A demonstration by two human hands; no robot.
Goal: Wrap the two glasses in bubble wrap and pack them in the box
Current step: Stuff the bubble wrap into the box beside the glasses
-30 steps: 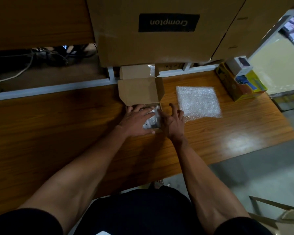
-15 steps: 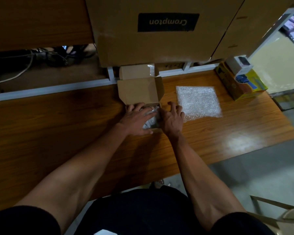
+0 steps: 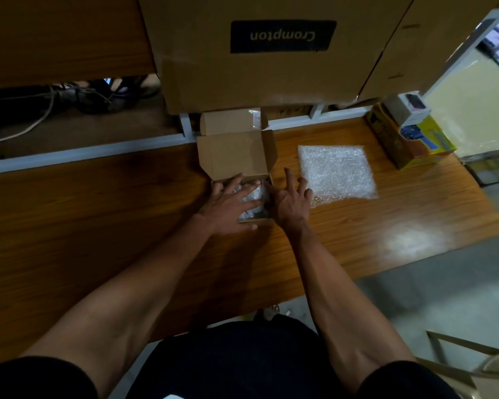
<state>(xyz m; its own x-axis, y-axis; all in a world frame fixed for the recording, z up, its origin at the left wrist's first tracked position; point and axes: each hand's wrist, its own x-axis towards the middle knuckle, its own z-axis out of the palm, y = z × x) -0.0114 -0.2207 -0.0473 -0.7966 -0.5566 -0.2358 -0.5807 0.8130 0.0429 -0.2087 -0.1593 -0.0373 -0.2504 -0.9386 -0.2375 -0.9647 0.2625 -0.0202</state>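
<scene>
Wrapped glasses (image 3: 252, 198) in box (image 3: 234, 152), under left hand (image 3: 228, 208), right hand (image 3: 290, 201) beside

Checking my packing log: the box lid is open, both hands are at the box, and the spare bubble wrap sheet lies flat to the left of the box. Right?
Not quite. The head view shows the spare bubble wrap sheet lying flat to the right of the box, not the left. The lid is open, and the left hand and right hand are at the box.

Single head-worn view, steeply down and forward, close over the wooden table (image 3: 98, 214).
</scene>
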